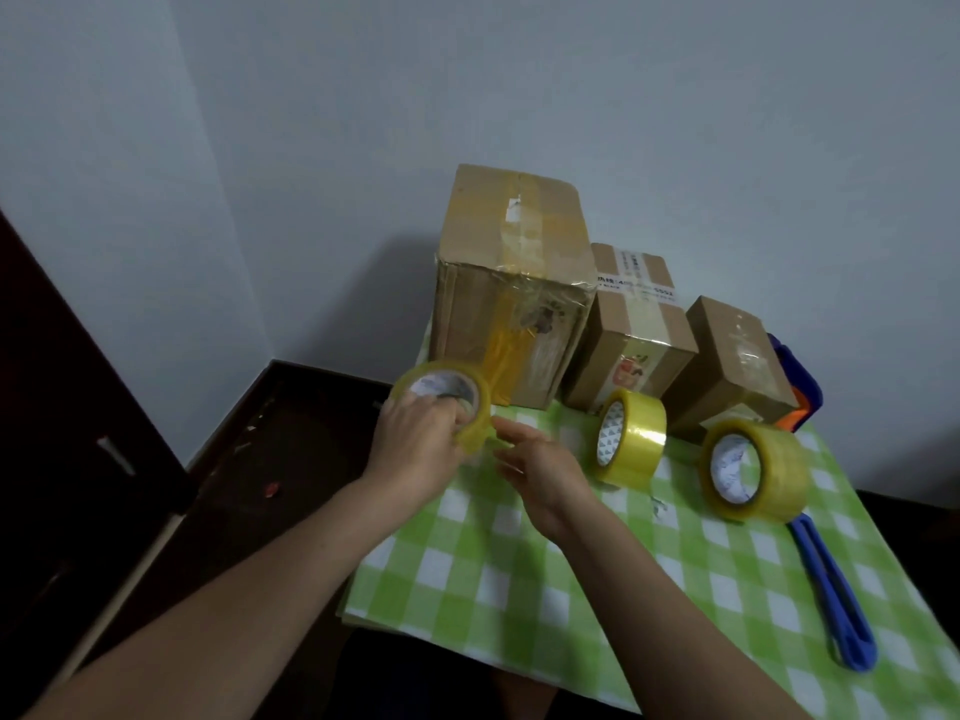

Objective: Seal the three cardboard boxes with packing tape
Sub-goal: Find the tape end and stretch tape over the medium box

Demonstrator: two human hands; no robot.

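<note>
The left hand [415, 444] holds a tape roll [444, 389] lifted off the surface [519, 589], fingers curled round its rim and into the core, probably to steady it while the loose end is found. The right hand [540, 472] is just beside it, close but not joined. Its thumb and fingertips reach to the roll's lower edge as if picking at the tape, but blur hides whether they actually pinch it. Behind the hands, three boxes line the back of the checked cloth near the wall: the large box [511, 272], the middle box [636, 324] and the small box [735, 361], all closed and already carrying some tape. In front of them, two spare rolls, second roll [636, 439] and third roll [763, 478], stand on edge within easy reach. A blue tool [831, 595] lies along the right side.
</note>
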